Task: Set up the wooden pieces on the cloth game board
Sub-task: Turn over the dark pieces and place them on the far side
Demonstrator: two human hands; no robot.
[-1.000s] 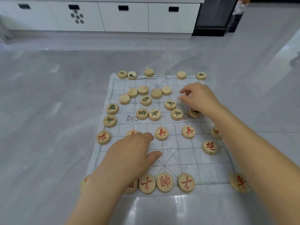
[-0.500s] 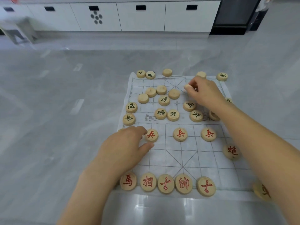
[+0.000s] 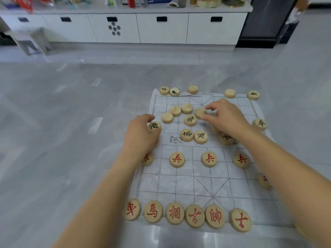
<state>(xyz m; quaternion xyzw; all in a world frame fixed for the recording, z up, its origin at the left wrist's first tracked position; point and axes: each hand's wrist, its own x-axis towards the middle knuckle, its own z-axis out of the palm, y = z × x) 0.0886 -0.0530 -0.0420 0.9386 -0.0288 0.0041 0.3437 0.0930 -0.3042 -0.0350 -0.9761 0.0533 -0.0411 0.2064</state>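
my left hand (image 3: 141, 135) curls round a black-lettered piece (image 3: 154, 126) at the left edge of the cloth board (image 3: 197, 178); my right hand (image 3: 227, 115) pinches a blank-side-up disc (image 3: 199, 112) toward the far edge. i judge the discs light, rigid and smooth: grip by the rim. the limp cloth may ruck.

At the edges of the cloth board (image 3: 197, 178), the left forearm (image 3: 114, 179) hides half a red-marked piece (image 3: 149, 159), the right forearm (image 3: 279, 163) most of another piece (image 3: 263, 182) — and the far shelf clutter (image 3: 131, 1) is cropped, blurred.
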